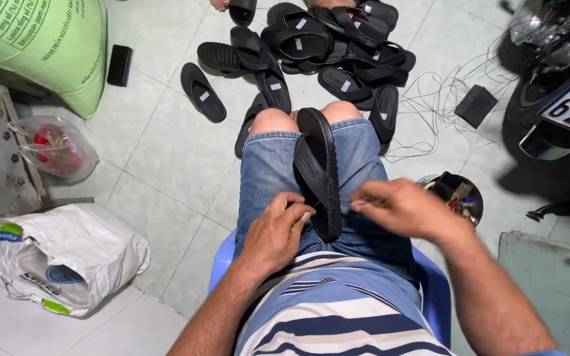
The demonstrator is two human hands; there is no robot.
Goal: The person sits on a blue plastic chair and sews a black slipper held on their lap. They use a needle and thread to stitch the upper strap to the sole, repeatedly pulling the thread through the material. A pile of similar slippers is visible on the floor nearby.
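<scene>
Black rubber, that sandal (318, 173) lying lengthwise between your thighs on the denim shorts (268, 173), toe end up near your knees and heel end down by your belly. Your left hand (275, 232) is closed against its near left edge, fingers curled and the thumb pressed to the sole rim, so it pinches the sandal there. Your right hand (404, 207) sits just beside the sandal's right edge, fingertips pinched together on something thin and pale; what that is, you cannot tell from here, as it is too small. The two hands are close, with the sandal's heel end between them.

You sit on a blue chair (433, 287), in a striped shirt (338, 310). On the tiled floor (166, 151) past your knees lies a heap of black sandals (311, 49), several with small white tags; one lone sandal (202, 92) lies a little apart to the left. Thin threads (443, 99) trail over the tiles to the right of the heap, near a flat dark pouch (475, 105). A round tub (453, 194) of small tools stands just beside your right thigh. A motorbike's rear (555, 86) fills the upper right. To your left are a white sack (67, 257), a clear bag (54, 148) with something red inside, a green sack (47, 46), and a small black box (119, 65).
</scene>
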